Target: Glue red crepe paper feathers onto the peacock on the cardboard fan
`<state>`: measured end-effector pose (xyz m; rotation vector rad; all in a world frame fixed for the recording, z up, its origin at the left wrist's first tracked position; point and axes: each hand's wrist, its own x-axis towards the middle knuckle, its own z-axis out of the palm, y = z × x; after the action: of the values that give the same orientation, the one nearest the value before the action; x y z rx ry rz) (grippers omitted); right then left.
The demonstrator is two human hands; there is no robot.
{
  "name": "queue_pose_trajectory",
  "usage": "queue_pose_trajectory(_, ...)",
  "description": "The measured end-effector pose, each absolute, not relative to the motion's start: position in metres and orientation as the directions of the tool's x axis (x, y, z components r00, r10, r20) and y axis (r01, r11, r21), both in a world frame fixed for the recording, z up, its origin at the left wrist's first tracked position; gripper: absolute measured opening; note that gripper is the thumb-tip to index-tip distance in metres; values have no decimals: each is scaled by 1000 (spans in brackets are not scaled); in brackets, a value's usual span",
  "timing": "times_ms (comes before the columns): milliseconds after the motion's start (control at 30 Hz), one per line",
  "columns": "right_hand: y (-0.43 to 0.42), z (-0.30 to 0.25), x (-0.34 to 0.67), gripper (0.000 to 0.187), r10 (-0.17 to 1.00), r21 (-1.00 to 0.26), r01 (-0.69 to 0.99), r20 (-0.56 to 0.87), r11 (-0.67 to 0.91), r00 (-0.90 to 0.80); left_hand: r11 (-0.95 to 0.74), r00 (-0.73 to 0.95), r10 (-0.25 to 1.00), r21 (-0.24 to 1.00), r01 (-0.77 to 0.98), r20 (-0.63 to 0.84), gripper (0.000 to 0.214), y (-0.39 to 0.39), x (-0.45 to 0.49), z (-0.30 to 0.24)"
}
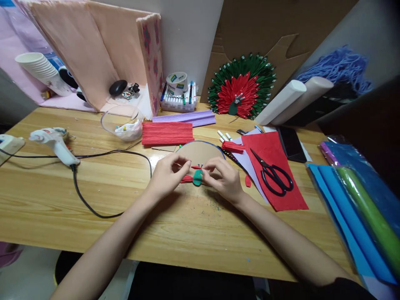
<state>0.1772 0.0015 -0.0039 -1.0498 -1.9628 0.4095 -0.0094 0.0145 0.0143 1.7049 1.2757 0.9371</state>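
Note:
At the near edge of a round tan disc [200, 151] with a blue rim, both hands work close together. My left hand [168, 173] is closed, thumb and forefinger pinched; what lies between its tips is too small to make out. My right hand [223, 177] is closed too, its fingertips at one end of a small narrow red piece [196, 167]. Just below, a rounded green felt piece [197, 178] touches the right thumb. Red strips [186, 179] show beside it, partly hidden by the left hand.
Black-handled scissors [271, 173] lie on a red sheet [292, 196] at right. A white glue gun [56, 143] and its cord occupy the left. Behind are red crepe paper [167, 133], a clear bowl [121, 125], markers [178, 101] and a red-green peacock [242, 89].

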Motion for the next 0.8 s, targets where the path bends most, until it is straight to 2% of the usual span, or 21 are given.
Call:
queue_pose_trajectory(67, 1, -4, 176, 6, 793, -615, 508, 533, 603, -297, -74, 287, 958, 953, 294, -14, 24, 14, -6, 12)
queue_pose_trajectory(167, -1, -4, 176, 8, 797, -634, 488, 524, 600, -300, 1, 333, 940, 975, 224, -78, 26, 13, -3, 11)
queue_pose_trajectory(333, -3, -5, 174, 7, 868, -750, 438, 444, 495, -220, 8, 317, 945, 978, 210, -76, 23, 12, -1, 12)
queue_pose_trajectory(500, -3, -10, 171, 8, 934, -885, 300, 323, 355, -153, -18, 314, 948, 977, 213, -51, 22, 11, -1, 12)
queue_pose_trajectory(600, -2, -12, 171, 10, 955, -931, 223, 266, 290, -134, -26, 323, 945, 974, 225, -49, 23, 12, -1, 12)
queue_pose_trajectory(800, 1, -13, 170, 13, 971, -966, 133, 206, 221, -120, 63, 292, 951, 987, 146, -104, 24, 10, 1, 12)
